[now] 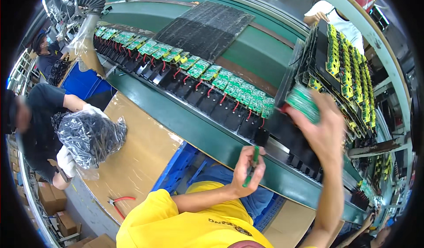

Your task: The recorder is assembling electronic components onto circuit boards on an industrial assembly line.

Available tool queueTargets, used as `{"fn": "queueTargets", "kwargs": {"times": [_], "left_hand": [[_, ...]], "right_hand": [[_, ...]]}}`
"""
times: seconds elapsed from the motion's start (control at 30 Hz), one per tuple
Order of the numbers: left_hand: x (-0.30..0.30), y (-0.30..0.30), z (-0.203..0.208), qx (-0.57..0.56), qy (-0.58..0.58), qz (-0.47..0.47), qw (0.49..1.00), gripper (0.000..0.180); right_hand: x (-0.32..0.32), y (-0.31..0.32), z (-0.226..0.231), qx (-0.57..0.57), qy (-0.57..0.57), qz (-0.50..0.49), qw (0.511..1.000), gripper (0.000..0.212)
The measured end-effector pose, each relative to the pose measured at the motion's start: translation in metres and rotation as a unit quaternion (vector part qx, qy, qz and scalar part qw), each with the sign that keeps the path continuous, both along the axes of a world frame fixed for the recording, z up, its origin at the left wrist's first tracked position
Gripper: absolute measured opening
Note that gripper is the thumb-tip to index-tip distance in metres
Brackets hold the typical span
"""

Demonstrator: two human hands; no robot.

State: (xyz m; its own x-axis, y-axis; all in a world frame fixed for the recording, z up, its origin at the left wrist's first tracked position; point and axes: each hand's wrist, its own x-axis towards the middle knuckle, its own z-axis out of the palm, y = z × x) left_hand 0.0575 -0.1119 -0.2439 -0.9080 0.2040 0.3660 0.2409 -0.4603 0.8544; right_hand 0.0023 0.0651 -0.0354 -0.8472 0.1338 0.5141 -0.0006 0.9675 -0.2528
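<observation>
The long green conveyor belt [207, 133] ran from the upper left down to the lower right, and everything else sat in relation to it. The person's left hand [248, 166] hovered at the near edge of the belt, its fingers curled shut around a green marker pen [253, 165] that stood nearly upright in the fist. The right hand [319, 126] was raised above the belt toward its right end, blurred by motion, with the fingers pinched on a green circuit board [303, 102]; how tightly they closed could not be told through the blur. That board was lifted clear of the belt, just beside the foot of a tall stack of black trays [340, 67] loaded with more green and yellow boards, which stood at the belt's far right. Along the middle of the belt lay a row of black housings [207, 100] with red wires, each paired with a green board, the nearest of them close to the lifted one. A dark ribbed mat [205, 27] lay on the far side of the belt. On the near side, a brown cardboard-covered table [137, 159] carried red-handled pliers [119, 204], and a co-worker in white gloves held a clear bag of dark parts [90, 137].
</observation>
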Motion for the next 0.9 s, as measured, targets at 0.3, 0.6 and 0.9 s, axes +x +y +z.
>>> {"fn": "queueTargets", "kwargs": {"times": [0.3,0.6,0.9], "left_hand": [[-0.035,-0.031,-0.018,0.047,-0.108,0.058,0.991,0.053],[-0.042,-0.043,-0.015,0.100,-0.154,0.031,0.982,0.051],[-0.045,-0.050,-0.009,0.073,-0.180,0.013,0.981,0.051]], "right_hand": [[-0.161,-0.155,-0.051,-0.057,-0.071,0.026,0.995,0.076],[-0.195,-0.187,-0.075,-0.063,-0.114,0.027,0.991,0.075],[-0.210,-0.185,-0.092,-0.023,-0.093,0.011,0.995,0.079]]}}
